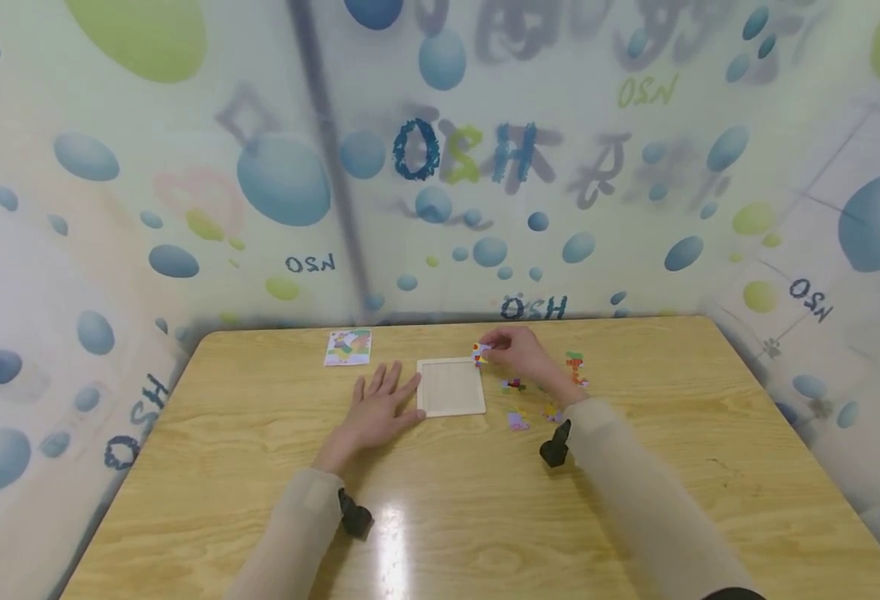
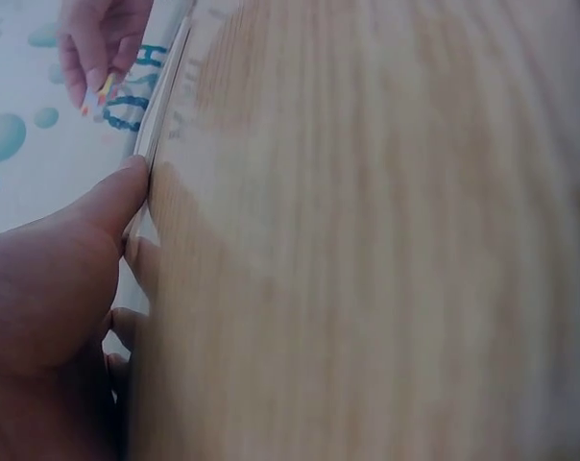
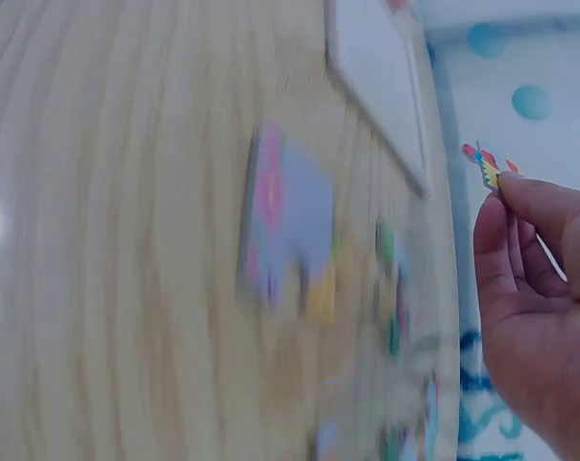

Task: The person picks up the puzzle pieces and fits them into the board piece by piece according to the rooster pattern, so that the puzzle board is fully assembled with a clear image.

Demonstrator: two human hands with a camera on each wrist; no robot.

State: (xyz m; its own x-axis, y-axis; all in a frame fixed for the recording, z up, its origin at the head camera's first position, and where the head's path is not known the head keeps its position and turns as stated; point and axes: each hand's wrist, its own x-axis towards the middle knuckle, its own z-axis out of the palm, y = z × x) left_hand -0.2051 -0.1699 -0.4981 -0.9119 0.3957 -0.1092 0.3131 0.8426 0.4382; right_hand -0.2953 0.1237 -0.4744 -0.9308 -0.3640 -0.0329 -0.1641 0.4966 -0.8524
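Between thumb and fingers my right hand [image 1: 518, 354] pinches a colourful jigsaw piece [image 1: 479, 353], held at the upper right corner of a square wooden puzzle tray [image 1: 451, 414]. In the right wrist view the piece [image 3: 488, 168] shows yellow, red and white. My left hand [image 1: 380, 412] lies with fingers spread on the table, its thumb and a fingertip touching the tray's left edge. The tray's inside is bare wood. Several loose jigsaw pieces lie right of the tray, among them a purple one [image 1: 517, 421], a dark red one [image 1: 514, 385] and an orange one [image 1: 575, 367].
A small picture card [image 1: 348, 347] lies at the back of the wooden table [image 1: 260, 450], left of the tray. Behind the table's back edge stands a wall [image 1: 380, 250] with blue and green spots. Dark wrist cameras [image 1: 355, 514] sit on both sleeves.
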